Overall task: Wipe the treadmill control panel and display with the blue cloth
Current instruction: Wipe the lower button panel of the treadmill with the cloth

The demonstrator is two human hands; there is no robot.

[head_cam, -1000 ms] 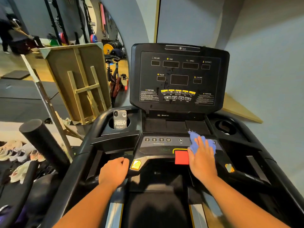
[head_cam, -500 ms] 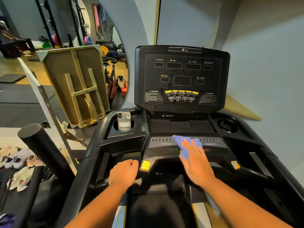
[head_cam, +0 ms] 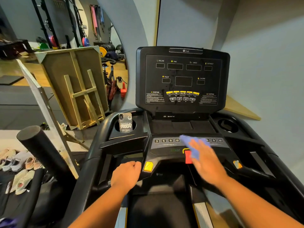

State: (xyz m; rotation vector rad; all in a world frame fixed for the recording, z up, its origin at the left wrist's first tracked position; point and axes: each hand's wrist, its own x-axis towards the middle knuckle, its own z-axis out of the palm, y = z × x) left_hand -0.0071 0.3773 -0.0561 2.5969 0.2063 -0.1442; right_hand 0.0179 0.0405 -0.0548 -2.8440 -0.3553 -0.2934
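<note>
The black treadmill display [head_cam: 182, 79] stands upright ahead, with dark readout windows and yellow buttons. Below it lies the grey control panel [head_cam: 166, 143] with numbered keys, a START label and a red stop button [head_cam: 187, 156]. My right hand [head_cam: 206, 162] lies flat, fingers straight, pressing the blue cloth [head_cam: 191, 143] onto the middle of the control panel, partly over the red button. The hand is motion-blurred. My left hand [head_cam: 125, 176] grips the left handlebar beside a yellow pad [head_cam: 148, 167].
A phone [head_cam: 125, 122] stands in the left cup holder; the right cup holder [head_cam: 227, 125] holds nothing. A black foam roller [head_cam: 39, 147], a wooden frame [head_cam: 77, 88] and several shoes [head_cam: 18, 163] are at the left. A grey wall is close behind.
My right hand slid the cloth leftward from the panel's right side to its centre, then back a little to the right. The left hand stayed on the handlebar.
</note>
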